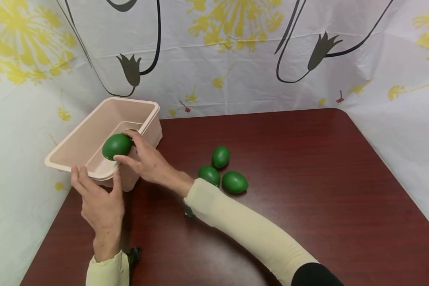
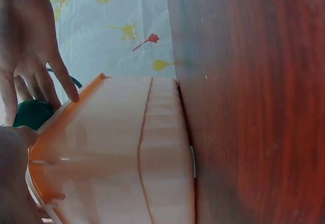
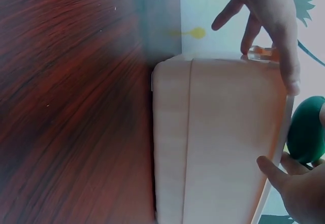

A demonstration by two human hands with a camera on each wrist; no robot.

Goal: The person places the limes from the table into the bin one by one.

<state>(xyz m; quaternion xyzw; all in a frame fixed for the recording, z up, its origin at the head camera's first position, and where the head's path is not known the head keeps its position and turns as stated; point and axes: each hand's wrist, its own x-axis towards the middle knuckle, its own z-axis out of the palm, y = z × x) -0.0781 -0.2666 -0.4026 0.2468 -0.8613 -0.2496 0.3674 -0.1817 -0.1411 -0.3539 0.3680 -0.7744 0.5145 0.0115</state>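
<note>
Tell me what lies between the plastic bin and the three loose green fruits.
The head view shows the right hand and wrist between the plastic bin and those green fruits, with bare tabletop beside them.

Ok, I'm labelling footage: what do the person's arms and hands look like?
The left hand and right hand are gloveless. Pale cream sleeves cover both forearms, black fabric meets the right one, with a dark object at each wrist.

pale pink bin (image 1: 82, 135), deep green fruits (image 1: 116, 146), red-brown wood-grained table (image 1: 307, 171), cream sleeves (image 1: 250, 222), white cloth (image 1: 250, 85) with yellow and grey flowers
</note>
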